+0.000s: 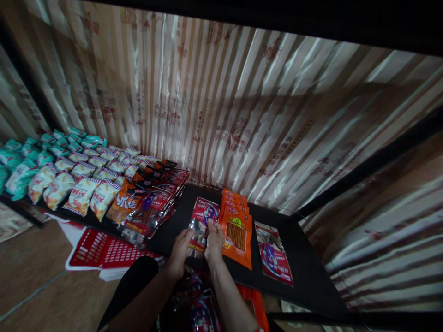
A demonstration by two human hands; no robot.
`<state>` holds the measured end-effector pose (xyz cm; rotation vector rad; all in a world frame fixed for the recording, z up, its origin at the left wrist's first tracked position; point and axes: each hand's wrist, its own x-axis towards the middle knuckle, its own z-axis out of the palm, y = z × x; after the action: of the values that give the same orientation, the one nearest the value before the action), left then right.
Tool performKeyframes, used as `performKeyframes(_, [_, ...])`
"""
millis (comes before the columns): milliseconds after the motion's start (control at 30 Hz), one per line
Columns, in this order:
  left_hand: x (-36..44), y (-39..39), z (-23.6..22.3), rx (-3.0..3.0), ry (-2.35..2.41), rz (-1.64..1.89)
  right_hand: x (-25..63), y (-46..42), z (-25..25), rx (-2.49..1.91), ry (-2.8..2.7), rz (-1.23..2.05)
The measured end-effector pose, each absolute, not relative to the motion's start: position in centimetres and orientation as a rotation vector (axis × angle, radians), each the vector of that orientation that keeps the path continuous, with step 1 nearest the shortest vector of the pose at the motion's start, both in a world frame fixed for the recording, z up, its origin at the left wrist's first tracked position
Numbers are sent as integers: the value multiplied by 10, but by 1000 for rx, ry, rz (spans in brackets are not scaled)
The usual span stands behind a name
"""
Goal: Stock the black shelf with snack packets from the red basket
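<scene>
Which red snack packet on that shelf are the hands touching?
The red snack packet just left of the orange packets, between the left hand and right hand; no hand touches the others there.

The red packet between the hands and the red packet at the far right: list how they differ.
The middle red packet has the left hand and right hand at its sides; the far-right red packet is untouched.
The middle one has its clear part toward the person; the far-right one has it toward the curtain.
The middle one is partly hidden; the far-right one shows whole.
Both have a blue-purple swirl.
</scene>
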<state>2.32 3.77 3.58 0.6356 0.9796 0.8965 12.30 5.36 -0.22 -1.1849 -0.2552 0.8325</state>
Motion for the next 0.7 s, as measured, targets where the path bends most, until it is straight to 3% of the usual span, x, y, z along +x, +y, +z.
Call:
performKeyframes(200, [33, 62, 17, 737, 1066, 990, 136, 76, -1, -1241, -332, 768])
performKeyframes(500, [46, 108, 9, 784, 1102, 1093, 137, 77, -15, -1285, -327, 996])
performKeyframes(700, [56, 135, 8, 872, 1188, 1054, 144, 94, -26, -1348, -343, 902])
